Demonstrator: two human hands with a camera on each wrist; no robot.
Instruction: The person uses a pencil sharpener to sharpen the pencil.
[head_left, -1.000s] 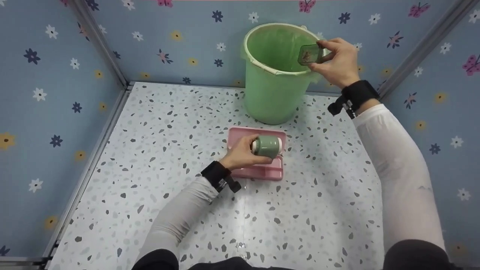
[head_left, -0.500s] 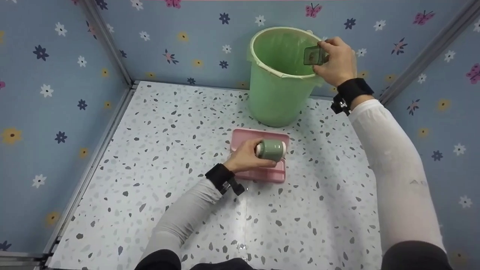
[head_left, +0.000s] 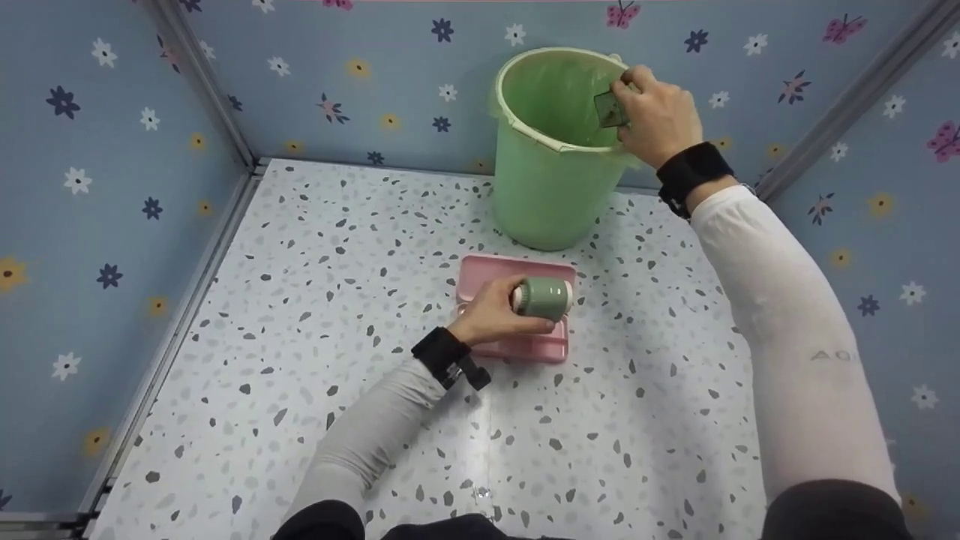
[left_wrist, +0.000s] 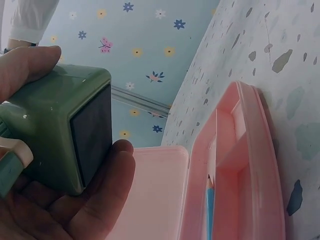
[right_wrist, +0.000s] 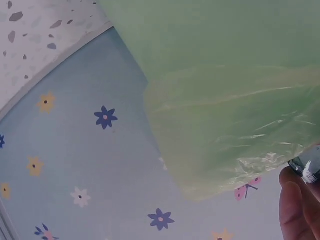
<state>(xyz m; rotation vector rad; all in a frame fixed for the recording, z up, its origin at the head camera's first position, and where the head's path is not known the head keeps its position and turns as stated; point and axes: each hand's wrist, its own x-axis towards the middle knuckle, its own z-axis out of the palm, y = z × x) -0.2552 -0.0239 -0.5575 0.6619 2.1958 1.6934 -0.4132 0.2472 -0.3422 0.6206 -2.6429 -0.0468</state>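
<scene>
My left hand (head_left: 493, 313) grips the green body of a crank pencil sharpener (head_left: 545, 298), held sideways above an open pink pencil case (head_left: 514, 268). In the left wrist view, part of its crank (left_wrist: 15, 160) shows at the lower left, and a dark rectangular face (left_wrist: 92, 137) points at the case. A blue pencil (left_wrist: 209, 210) lies in the case. Over the bin's right rim, my right hand (head_left: 661, 120) pinches a small see-through shavings drawer (head_left: 610, 110), tilted, with some dark bits in it. Only a corner of the drawer enters the right wrist view.
A tall green bin (head_left: 551, 191) with a thin plastic liner (right_wrist: 225, 150) stands against the back wall, behind the pencil case. Flowered panels (head_left: 300, 90) enclose the speckled white tabletop (head_left: 337, 247) at the back and both sides.
My right hand has shifted slightly left and turned, so the drawer tilts more over the bin. Fewer brown shavings show in it now. My left hand holds the sharpener nearly still.
</scene>
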